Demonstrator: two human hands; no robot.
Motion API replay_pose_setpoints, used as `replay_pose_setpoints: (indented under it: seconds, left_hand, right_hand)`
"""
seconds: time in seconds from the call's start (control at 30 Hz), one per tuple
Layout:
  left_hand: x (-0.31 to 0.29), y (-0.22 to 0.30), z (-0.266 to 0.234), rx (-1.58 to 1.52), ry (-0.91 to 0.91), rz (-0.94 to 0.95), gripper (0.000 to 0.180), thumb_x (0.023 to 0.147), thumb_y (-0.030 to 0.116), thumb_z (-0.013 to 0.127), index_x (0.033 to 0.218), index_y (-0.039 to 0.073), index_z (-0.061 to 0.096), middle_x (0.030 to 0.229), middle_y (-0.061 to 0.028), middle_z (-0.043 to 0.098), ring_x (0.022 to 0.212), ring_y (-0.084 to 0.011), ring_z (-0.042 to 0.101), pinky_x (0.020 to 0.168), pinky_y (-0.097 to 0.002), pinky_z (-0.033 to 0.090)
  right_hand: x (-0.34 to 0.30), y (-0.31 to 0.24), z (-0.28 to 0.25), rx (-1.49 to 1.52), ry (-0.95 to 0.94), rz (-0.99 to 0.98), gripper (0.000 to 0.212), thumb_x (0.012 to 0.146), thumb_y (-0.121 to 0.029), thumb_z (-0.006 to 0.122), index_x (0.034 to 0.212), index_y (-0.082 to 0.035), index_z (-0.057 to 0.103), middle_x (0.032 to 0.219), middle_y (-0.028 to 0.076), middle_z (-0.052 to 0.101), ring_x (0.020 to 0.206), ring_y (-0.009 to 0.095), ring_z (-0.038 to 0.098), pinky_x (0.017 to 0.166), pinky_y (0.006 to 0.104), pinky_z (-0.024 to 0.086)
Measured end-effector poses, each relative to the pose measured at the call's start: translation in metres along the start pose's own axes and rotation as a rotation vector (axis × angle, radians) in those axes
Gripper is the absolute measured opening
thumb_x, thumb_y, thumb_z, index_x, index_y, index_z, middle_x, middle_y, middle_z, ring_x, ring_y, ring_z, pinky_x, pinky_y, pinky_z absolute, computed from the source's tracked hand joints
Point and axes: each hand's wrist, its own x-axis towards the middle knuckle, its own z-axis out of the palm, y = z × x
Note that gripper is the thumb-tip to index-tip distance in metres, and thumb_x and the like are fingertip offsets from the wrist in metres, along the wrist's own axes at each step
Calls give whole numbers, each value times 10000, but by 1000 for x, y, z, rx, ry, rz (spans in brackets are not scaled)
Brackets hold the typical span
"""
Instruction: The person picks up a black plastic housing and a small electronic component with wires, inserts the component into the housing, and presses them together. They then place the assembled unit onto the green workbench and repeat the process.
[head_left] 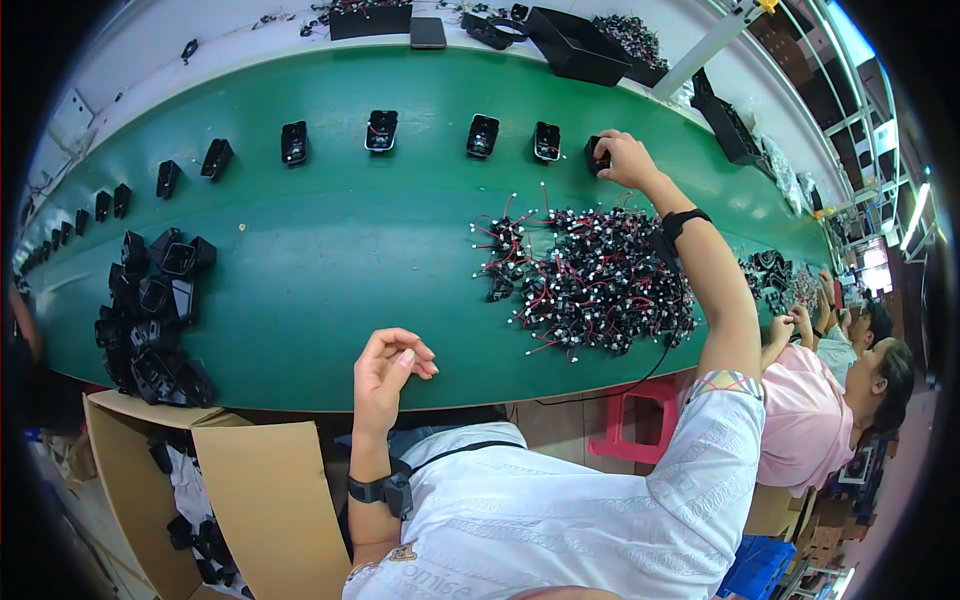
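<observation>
At the far right part of the green table, my right hand (626, 160) is closed around a black plastic housing (594, 152), the right-hand one in a spaced row. Beside it in the row stand more open black housings (547, 142), some with red wires showing inside. My left hand (388, 372) hovers over the near table edge, its fingers loosely bent and apart, with nothing visible in it. Between the two hands spreads a large heap of small black parts with red wires and white connectors (610, 285).
Black housings (155, 300) are piled at the left, above an open cardboard box (265, 500). Black trays (575, 45) and a dark flat device (427, 33) line the far ledge. A red stool (640, 425) stands beneath the table edge. Co-workers (815, 410) sit along the right.
</observation>
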Motion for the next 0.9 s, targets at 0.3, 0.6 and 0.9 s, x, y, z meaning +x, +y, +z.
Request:
replay_pose_setpoints:
  seconds: [0.3, 0.6, 0.9]
  left_hand:
    - [25, 6, 23, 292, 37, 61, 172, 978, 77, 622, 1128, 0, 587, 983, -67, 666, 912, -140, 679, 788, -299, 582]
    - [93, 155, 84, 1068, 50, 582, 209, 786, 194, 676, 905, 23, 676, 789, -171, 700, 757, -314, 707, 676, -438, 542]
    - [50, 207, -118, 2156, 90, -444, 224, 795, 185, 732, 1007, 143, 789, 1059, -57, 747, 982, -256, 709, 768, -408, 571]
  right_hand:
    - [0, 35, -50, -52, 52, -72, 554, 638, -213, 845, 1111, -57, 605, 1504, 202, 453, 1363, 406, 440, 1129, 477, 365]
    - [-127, -253, -161, 322, -43, -442, 312, 846, -61, 672, 1149, -5, 625, 1306, 221, 571, 1215, 435, 524, 1026, 514, 419]
    - [-159, -279, -88, 332, 85, -391, 396, 867, -293, 760, 1176, -63, 669, 1380, 189, 554, 1249, 407, 521, 1033, 504, 443]
